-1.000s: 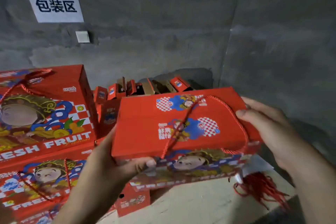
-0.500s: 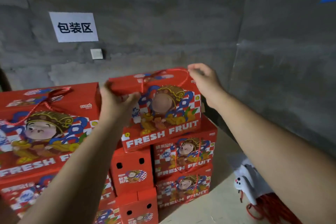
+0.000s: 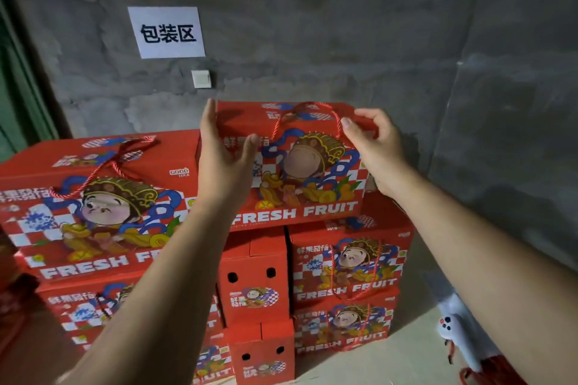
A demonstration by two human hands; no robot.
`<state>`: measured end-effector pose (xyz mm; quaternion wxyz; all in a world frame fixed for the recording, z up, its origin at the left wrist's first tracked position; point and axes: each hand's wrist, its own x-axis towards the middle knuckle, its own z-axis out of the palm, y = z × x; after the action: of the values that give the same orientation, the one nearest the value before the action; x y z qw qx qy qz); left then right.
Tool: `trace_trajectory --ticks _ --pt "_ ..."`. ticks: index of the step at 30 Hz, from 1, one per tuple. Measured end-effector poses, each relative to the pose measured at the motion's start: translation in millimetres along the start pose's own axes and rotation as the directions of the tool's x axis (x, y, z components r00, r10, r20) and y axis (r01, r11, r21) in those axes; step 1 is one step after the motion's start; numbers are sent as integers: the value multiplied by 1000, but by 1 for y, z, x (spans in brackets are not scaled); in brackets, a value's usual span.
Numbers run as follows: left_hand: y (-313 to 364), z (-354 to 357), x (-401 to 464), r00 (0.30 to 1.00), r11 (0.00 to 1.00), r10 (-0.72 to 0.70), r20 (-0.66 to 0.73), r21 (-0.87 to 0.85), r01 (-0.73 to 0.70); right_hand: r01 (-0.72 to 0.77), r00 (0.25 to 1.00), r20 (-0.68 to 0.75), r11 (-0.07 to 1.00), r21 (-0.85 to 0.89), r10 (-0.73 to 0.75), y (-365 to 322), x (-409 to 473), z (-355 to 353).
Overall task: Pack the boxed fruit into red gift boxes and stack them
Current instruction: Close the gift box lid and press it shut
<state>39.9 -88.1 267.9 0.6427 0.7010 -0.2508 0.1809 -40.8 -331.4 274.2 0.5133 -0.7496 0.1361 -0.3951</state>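
Head view: left hand (image 3: 223, 162) and right hand (image 3: 373, 147), fingers relaxed, flank glossy rectangular gift box (image 3: 300, 166).

The top gift box (image 3: 300, 172) sits on a stack of 2 gift boxes (image 3: 347, 287), another stack (image 3: 93, 212) at its 9 o'clock, 2 smaller boxes (image 3: 253, 284) between the stacks, and a wall sign (image 3: 166, 32) behind at 11 o'clock.

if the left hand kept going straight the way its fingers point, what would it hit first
Probably nothing close: the left hand lies along the left end of the top box, fingers pointing up and away, so the grey wall comes next, though depth is unclear.
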Motion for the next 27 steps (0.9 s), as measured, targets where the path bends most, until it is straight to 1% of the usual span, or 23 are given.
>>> trace_trajectory --ticks 2,4,5,7,10,11,12,13,14,15,16,17,18,19,20,21,22,23,24,25,26,27 --pt "-6 6 -5 999 996 8 -46 94 -4 -24 995 98 998 -50 29 10 -5 10" --pt "-12 13 -12 994 958 -17 -104 282 46 19 985 174 993 -119 2 22 -11 17" --pt "-14 16 -18 992 929 -4 -122 366 49 57 983 182 987 -149 -30 26 -14 19" --pt "-16 22 -33 993 888 38 -111 459 17 109 982 173 976 -188 -76 31 -15 20" --pt "-12 34 -55 997 855 77 -23 516 -54 159 976 185 956 -247 -114 37 -13 18" --pt "-11 37 -61 991 842 132 0 528 -112 172 973 193 954 -247 -126 38 -13 18" --pt "-12 36 -68 976 817 216 5 547 -184 182 970 201 954 -237 -135 40 -13 17" --pt "-14 32 -73 954 784 300 -25 576 -231 190 967 209 955 -229 -142 42 -15 15" --pt "-18 23 -76 931 768 351 -99 599 -226 198 964 220 955 -223 -148 44 -17 13" --pt "-25 10 -75 913 786 350 -210 596 -164 203 961 232 956 -213 -152 48 -22 12" --pt "-32 -5 -74 895 822 297 -334 567 -61 201 959 240 959 -198 -152 51 -27 11" --pt "-37 -17 -76 877 856 209 -433 515 50 189 961 237 965 -184 -143 53 -34 12" --pt "-40 -22 -80 873 875 122 -472 466 130 167 970 208 969 -183 -128 54 -44 16" --pt "-42 -19 -85 890 866 69 -450 471 171 144 979 172 971 -193 -111 54 -56 25" --pt "-46 -11 -94 925 831 60 -374 532 162 121 984 157 971 -207 -89 53 -70 38" --pt "-51 0 -106 961 806 73 -267 583 100 123 982 166 967 -222 -87 50 -88 52" --pt "-56 10 -118 981 820 81 -176 571 35 156 974 195 963 -221 -113 47 -108 66" --pt "-60 16 -129 990 868 49 -129 495 21 203 959 235 960 -193 -156 44 -129 79" --pt "-60 17 -140 994 931 -31 -104 360 67 248 939 279 958 -146 -200 42 -148 90" --pt "-53 13 -151 988 971 -131 -87 190 145 289 915 324 951 -109 -241 44 -164 98" --pt "-45 5 -163 968 970 -242 -58 3 243 328 888 370 940 -94 -273 48 -179 105" --pt "-42 -5 -175 946 933 -324 -22 -172 315 369 858 410 927 -74 -309 53 -191 111"
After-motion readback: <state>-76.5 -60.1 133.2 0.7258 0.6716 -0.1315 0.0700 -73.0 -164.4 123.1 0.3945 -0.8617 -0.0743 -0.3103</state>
